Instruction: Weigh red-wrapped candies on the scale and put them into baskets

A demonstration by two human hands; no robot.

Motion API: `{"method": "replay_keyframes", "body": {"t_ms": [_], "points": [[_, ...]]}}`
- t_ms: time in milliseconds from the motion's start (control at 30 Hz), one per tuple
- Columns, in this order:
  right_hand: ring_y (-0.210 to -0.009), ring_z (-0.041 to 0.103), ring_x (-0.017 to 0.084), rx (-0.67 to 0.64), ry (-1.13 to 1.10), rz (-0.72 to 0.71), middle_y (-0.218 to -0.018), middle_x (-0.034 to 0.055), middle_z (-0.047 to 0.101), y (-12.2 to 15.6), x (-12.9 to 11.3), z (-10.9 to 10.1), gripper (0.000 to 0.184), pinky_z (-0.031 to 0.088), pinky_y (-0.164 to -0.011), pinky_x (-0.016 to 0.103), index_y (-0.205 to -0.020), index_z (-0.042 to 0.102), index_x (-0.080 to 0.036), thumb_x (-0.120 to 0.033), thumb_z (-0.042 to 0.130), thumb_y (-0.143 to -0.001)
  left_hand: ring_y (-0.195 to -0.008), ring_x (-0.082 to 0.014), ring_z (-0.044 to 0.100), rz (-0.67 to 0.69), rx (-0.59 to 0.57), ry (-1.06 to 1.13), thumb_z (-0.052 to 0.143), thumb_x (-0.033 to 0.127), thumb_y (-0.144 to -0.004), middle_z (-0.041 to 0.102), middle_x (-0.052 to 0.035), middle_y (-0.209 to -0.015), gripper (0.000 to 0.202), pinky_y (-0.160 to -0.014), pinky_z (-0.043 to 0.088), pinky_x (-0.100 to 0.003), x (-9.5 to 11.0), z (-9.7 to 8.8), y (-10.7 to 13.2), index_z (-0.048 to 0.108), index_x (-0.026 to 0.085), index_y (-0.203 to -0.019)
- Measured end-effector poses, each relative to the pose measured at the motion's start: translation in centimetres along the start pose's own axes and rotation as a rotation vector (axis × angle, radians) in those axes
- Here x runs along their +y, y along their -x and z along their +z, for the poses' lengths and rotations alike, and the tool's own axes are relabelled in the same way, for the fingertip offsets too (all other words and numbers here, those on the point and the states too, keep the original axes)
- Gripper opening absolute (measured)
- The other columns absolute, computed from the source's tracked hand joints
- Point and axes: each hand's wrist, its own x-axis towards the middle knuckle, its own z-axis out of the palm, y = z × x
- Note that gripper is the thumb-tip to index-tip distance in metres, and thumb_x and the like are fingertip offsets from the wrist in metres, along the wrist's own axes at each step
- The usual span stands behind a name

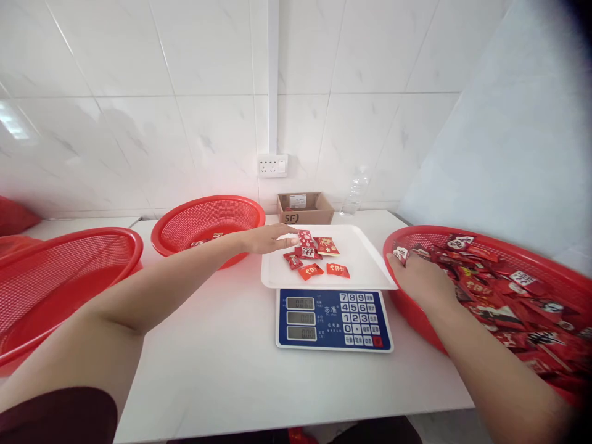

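My left hand (271,239) reaches over the left edge of the white scale tray (365,256), fingers stretched out. Its fingertips are at a red patterned packet (304,237); whether they touch it I cannot tell. Around it on the tray lie a flat red and gold packet (326,245) and several small red wrapped pieces, one of them an orange-red packet (338,270). At the near left rim of the right red basket (416,231), my right hand (425,283) is closed on a small red and white packet (400,253). Many similar packets (490,283) fill that basket.
Below the tray is the blue scale panel (333,320) with keys and displays. A red basket (208,203) with a few packets stands behind my left forearm, another red basket (115,233) farther left. A cardboard box (314,216) and a clear plastic bottle (356,192) stand by the wall.
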Motion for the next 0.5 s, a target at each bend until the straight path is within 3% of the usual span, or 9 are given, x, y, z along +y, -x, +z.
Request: {"method": "replay_keyframes", "body": {"t_ms": [500], "points": [[-0.094,0.061,0.033,0.002,0.024,0.015,-0.101,0.0205,0.064,-0.02,0.02,0.03,0.057,0.046,-0.078,0.043,-0.109,0.057,-0.011,-0.049,0.021,-0.088,-0.133,-0.0226,0.029,0.036,0.004,-0.041,0.031,0.067,-0.08,0.031,-0.0013,-0.147,0.068,-0.107,0.025,-0.035,0.13,0.56,-0.42,0.034,0.029,-0.137]]}}
